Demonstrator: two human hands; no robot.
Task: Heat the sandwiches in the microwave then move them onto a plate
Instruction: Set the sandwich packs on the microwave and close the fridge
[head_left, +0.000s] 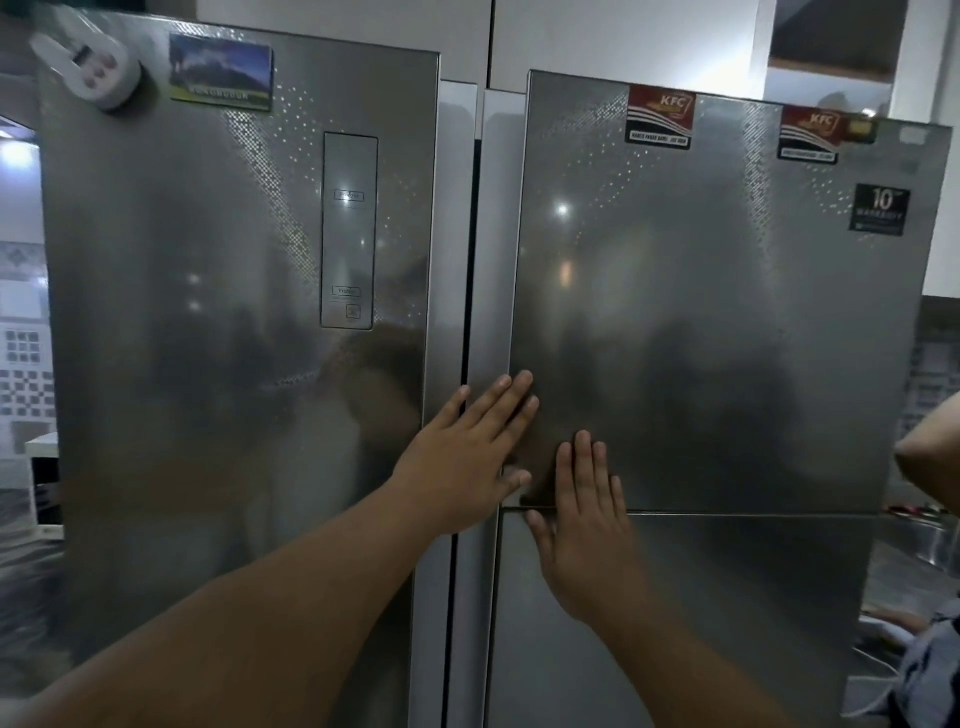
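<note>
Both my hands lie flat with straight fingers on the upper right fridge door (701, 312) — left hand (467, 457) at its inner edge, right hand (587, 525) over its bottom seam — pressing it closed, I judge. No sandwiches in sight.

Steel fridge door (727, 322) bears two KFC magnets (660, 117).

Ahead: the steel fridge doors fill your view; the upper right door (701, 312) stands slightly ajar and blocks any reach forward.
Centre: a narrow dark gap (470, 260) runs between the left door (208, 312) and the right doors.
Hands: your left hand (462, 457) and right hand (587, 535) lie flat against the doors.
Right edge: another person's arm (932, 457) crowds that side.
</note>
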